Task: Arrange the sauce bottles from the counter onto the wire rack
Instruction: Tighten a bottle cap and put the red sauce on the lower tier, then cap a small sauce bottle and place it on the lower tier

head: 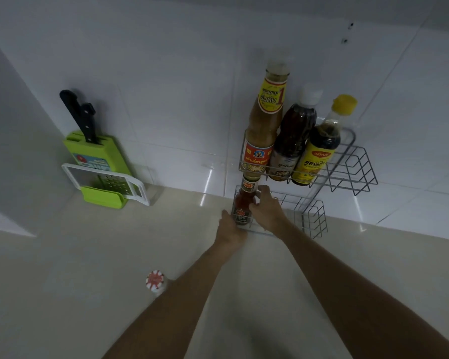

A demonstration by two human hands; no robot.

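A two-tier wire rack stands against the tiled wall. Its upper tier holds three bottles: a tall tan sauce bottle, a dark bottle with a white cap and a dark bottle with a yellow cap and label. A small red sauce bottle stands upright at the left end of the lower tier. My right hand wraps its right side. My left hand rests against the rack's lower left corner, beside the bottle's base. A bottle with a red-and-white cap stands on the counter by my left forearm.
A green knife block with two black-handled knives leans in the left corner, with a white-framed grater in front of it. The right part of the rack's lower tier holds nothing. The pale counter runs to the wall.
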